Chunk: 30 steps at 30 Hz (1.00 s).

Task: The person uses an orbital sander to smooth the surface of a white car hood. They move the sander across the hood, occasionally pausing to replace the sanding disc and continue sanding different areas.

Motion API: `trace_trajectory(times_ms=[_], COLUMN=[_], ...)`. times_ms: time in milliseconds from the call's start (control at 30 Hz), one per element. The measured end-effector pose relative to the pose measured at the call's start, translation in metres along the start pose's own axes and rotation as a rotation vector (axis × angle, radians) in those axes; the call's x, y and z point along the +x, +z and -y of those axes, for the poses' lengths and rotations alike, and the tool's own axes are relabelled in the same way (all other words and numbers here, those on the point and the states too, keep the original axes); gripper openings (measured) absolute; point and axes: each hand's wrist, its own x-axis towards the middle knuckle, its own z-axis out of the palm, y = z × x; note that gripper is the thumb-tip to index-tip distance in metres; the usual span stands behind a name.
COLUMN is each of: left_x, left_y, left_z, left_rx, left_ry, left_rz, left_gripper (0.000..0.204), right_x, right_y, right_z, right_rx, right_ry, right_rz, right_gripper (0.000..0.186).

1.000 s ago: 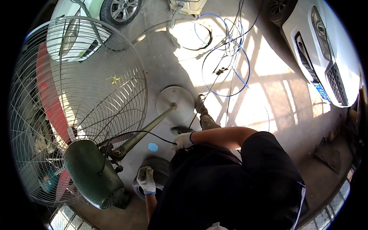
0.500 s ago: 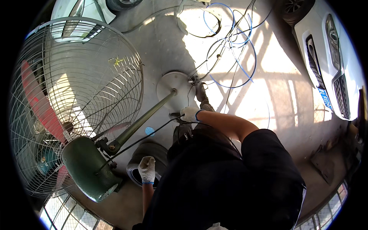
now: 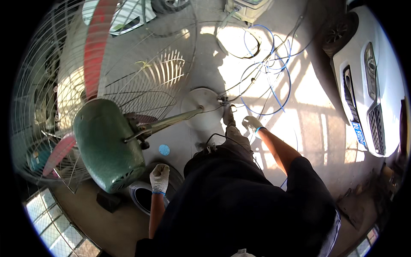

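Observation:
My left hand (image 3: pixel 160 177) wears a white knit glove and is curled beside a tire (image 3: pixel 139 195); what it holds, if anything, is hidden. My gloved right hand (image 3: pixel 251 124) hangs over the sunlit floor, fingers loosely bent and apart, nothing visible in it. At the left stands a large fan: green motor housing (image 3: pixel 107 141), wire cage, red blade (image 3: pixel 96 51), pole (image 3: pixel 175 118) and round steel base (image 3: pixel 198 97). My foot (image 3: pixel 228 110) is at the base's edge, beside a small metal fitting with cables (image 3: pixel 223 101). A dark cable loops near my waist.
A white car's front (image 3: pixel 372 111) fills the right side; another light car (image 3: pixel 128 17) is at the back left. A pale boxy machine (image 3: pixel 246 7) stands at the back among tangled blue hoses (image 3: pixel 286 105) and cables. Dark flat pieces (image 3: pixel 351 210) lie at lower right.
My right hand has left the cable near the fan and moved rightward. The fan's motor housing appears higher in view and swung round. My left hand is slightly higher in view, still curled.

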Motion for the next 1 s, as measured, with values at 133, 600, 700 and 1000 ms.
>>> trace_trajectory(times_ms=[133,600,700,1000], left_x=[-0.002,-0.037,-0.041,-0.053], left_y=[-0.032,-0.166,-0.164,-0.149], left_z=[0.034,-0.072,-0.121,-0.126], left_rx=[0.118,-0.494,-0.455,-0.370], left_ry=[0.068,0.574,0.610,0.656], left_rz=[-0.088,-0.034,0.067,-0.261], left_gripper=[0.012,0.022,0.026,0.035], right_x=[-0.035,-0.099,-0.045,0.004], right_y=[-0.004,0.082,0.072,0.162], right_z=[0.109,0.398,0.404,0.349], right_rx=[0.021,-0.074,0.334,-0.082], right_ry=[-0.324,-0.625,-0.670,-0.868], right_rz=[-0.193,-0.187,-0.047,-0.155], right_gripper=[0.027,0.058,0.052,0.046])
